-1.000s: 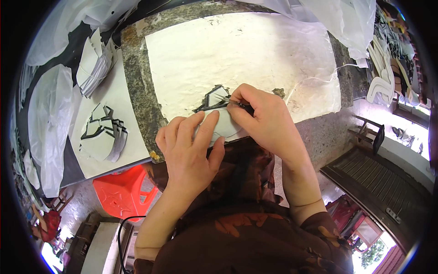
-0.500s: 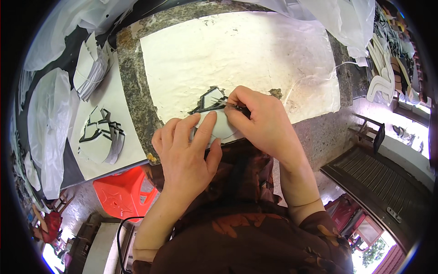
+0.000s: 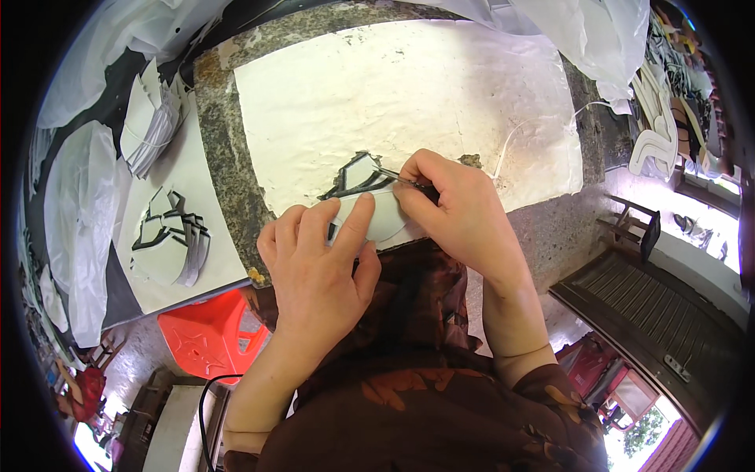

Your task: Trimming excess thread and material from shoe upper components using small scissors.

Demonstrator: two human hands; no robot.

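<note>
Near the front edge of the white-papered board lies a curved white cut piece (image 3: 384, 216) with black-edged strips (image 3: 359, 173) along its far side. My left hand (image 3: 314, 256) rests on this piece, fingers stretched out and spread, index fingertip close to the black strips. In my right hand (image 3: 456, 208) is a thin, pointed metal tool that looks like tweezers (image 3: 388, 172), its dark rear part partly hidden by my fingers. The tip touches or hovers just over the black edging; I cannot tell which.
Left of the board, similar black-edged white pieces (image 3: 169, 240) lie overlapped beside a tied bundle of white pieces (image 3: 149, 122). Clear plastic bags (image 3: 82, 212) lie farther left. A red stool (image 3: 200, 334) stands below, and pale curved strips (image 3: 657, 130) sit at the right.
The tool's tip has shifted slightly along the black edging, and my right hand has moved a little right. My left hand stays on the white piece. The whole view has shifted slightly left.
</note>
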